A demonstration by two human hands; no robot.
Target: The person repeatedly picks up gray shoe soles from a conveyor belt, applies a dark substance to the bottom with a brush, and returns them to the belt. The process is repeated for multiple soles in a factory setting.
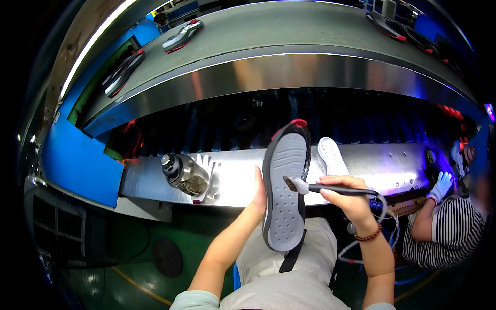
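Observation:
Above my lap, my left hand [259,192] grips a shoe sole [284,219] by its left side. The sole stands nearly upright, grey dimpled face toward me, with a black rim and a red tip at the top. Closed around a black handle, my right hand [352,200] holds a brush [302,186] whose bristles touch or hover just over the middle of the grey face; I cannot tell which. A pale tube [383,206] runs from the handle's rear end. Behind the sole, a white perforated sole-shaped piece [331,155] lies on the metal ledge [235,173].
A dark-capped clear bottle [188,176] and a white glove [203,162] are on the ledge's left. Beyond, a green conveyor belt [279,31] carries several soles [183,37]. At right, a co-worker in a striped shirt [457,230] reaches a gloved hand [440,186] to the ledge. A blue panel [77,160] stands left.

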